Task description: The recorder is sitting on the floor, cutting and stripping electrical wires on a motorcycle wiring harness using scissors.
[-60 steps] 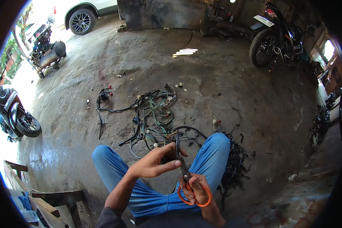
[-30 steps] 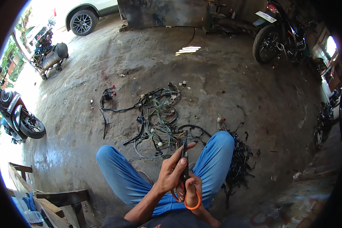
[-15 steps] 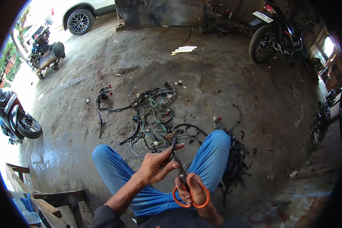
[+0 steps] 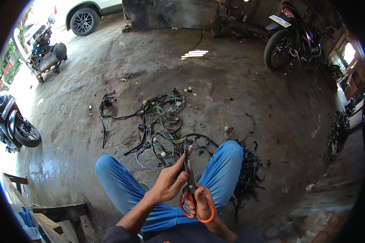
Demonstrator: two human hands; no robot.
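My right hand point(image 4: 202, 202) grips a pair of scissors point(image 4: 190, 178) by their orange handles. The blades point away from me, up between my knees, and lie right beside my left hand point(image 4: 171, 180). Pinched in the left fingers is a dark-wrapped wiring harness point(image 4: 165, 121), whose near branch runs up along the blades. The rest of that harness spreads over the floor ahead as a tangle of green, black and yellowish wires with white and red connectors. Exactly where the blades meet the wrapping is hard to make out.
By my right knee lies a heap of black stripped scraps point(image 4: 247, 172). Wooden bench parts point(image 4: 61, 210) stand at lower left. Motorcycles point(image 4: 280, 48) are at far right and left point(image 4: 24, 131). A tank compressor point(image 4: 52, 58) and a white car point(image 4: 85, 20) stand farther off.
The scissors have swung more upright and slightly left. My left forefinger, pointing rightward before, now points up along the harness. The whole view has shifted a little.
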